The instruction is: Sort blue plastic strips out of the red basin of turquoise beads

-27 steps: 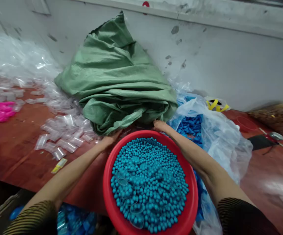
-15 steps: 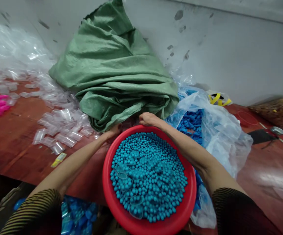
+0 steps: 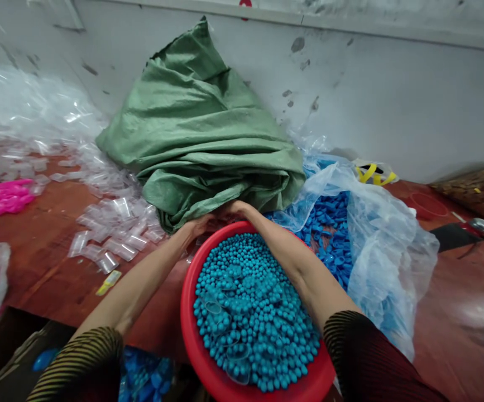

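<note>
Just beyond the far rim of the red basin [image 3: 188, 296], the left hand [image 3: 200, 224] and right hand [image 3: 236, 209] sit close together, fingers too hidden to tell whether they grip anything. Directly far of both lies the green sack [image 3: 208, 128], its folds running left to right, neither hand clearly nearer. Left, a small yellow tag [image 3: 108, 282] shows no readable writing.

The left hand [image 3: 202, 224] and right hand [image 3: 237, 209], partly hidden, are close together at the lower folds of a green sack [image 3: 208, 123]. This side of both hands sits a red basin [image 3: 188, 312] of blue beads [image 3: 252, 296]. Clear plastic pieces [image 3: 124, 248] lie left of the left hand, a translucent bag [image 3: 392, 240] right of the right.
</note>
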Demonstrator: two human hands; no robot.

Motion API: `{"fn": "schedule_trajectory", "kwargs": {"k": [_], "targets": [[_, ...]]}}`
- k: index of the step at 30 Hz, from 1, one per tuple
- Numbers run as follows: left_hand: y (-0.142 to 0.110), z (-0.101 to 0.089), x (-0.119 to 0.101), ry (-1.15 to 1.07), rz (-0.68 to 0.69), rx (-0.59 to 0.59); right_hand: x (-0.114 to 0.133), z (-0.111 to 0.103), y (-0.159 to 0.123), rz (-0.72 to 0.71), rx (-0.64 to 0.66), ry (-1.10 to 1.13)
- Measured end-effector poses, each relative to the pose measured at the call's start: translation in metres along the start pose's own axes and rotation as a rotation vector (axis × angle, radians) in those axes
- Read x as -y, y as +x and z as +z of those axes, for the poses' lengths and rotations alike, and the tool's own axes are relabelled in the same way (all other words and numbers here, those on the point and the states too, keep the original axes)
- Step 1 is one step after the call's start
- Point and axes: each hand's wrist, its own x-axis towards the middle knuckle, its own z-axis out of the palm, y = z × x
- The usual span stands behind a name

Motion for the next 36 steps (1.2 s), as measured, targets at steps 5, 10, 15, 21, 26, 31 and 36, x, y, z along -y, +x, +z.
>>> {"fn": "schedule_trajectory", "kwargs": {"k": [5, 10, 15, 21, 26, 31, 36], "targets": [[-0.012, -0.017, -0.030, -0.418, -0.088, -0.129, -0.001, -0.028, -0.022, 0.062, 0.008, 0.189], [-0.044, -0.005, -0.072, -0.618, -0.107, -0.032, -0.004, -0.044, -0.087, -0.011, -0.048, 0.315], [-0.064, 0.030, -0.083, -0.456, -0.140, 0.296, -0.044, -0.023, -0.147, -0.030, 0.115, 0.204], [-0.056, 0.048, -0.070, -0.399, -0.192, 0.339, -0.087, 0.002, -0.174, -0.048, -0.017, -0.145], [-0.055, 0.043, -0.068, -0.411, -0.196, 0.270, -0.090, 0.005, -0.183, 0.046, -0.133, -0.156], [-0.054, 0.045, -0.062, -0.487, -0.226, 0.261, -0.091, 0.003, -0.190, 0.033, -0.199, -0.066], [-0.052, 0.052, -0.063, -0.465, -0.239, 0.178, -0.082, -0.003, -0.206, -0.063, -0.195, -0.291]]}}
